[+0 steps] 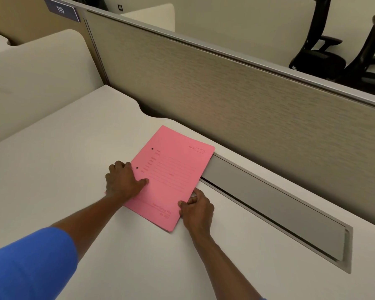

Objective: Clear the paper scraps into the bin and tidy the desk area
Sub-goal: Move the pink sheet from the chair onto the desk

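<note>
A pink file folder [173, 169] lies flat on the white desk [59, 169], turned at an angle, its far corner over the end of the grey cable tray lid. My left hand [122, 180] rests on the folder's left edge, thumb lying on the cover and fingers curled at the spine. My right hand [196, 210] pinches the folder's near right edge between thumb and fingers. No paper scraps and no bin are in view.
A grey cable tray lid [275, 208] runs along the back of the desk below a fabric partition [225, 87]. Cream seating [37, 68] stands to the left. Two black office chairs [333, 50] are beyond the partition.
</note>
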`<move>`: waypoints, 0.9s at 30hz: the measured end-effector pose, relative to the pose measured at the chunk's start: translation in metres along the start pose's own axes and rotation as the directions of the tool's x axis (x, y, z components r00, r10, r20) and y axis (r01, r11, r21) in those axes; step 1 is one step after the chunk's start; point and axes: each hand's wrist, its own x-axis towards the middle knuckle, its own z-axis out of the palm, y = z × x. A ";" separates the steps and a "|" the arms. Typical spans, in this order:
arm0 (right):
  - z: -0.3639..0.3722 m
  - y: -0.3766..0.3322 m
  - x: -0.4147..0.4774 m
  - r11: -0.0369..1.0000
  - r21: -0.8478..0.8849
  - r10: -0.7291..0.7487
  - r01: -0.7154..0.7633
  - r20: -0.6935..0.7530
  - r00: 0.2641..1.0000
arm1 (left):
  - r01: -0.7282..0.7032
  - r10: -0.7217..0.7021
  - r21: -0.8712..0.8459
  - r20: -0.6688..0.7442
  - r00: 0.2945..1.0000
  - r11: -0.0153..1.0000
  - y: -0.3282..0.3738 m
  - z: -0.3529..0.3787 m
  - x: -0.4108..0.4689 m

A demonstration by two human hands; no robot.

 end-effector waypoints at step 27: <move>0.028 -0.021 0.034 0.980 -0.191 -0.068 0.050 -0.088 0.994 | -0.050 0.051 0.030 -0.040 0.998 0.998 0.030 -0.010 0.041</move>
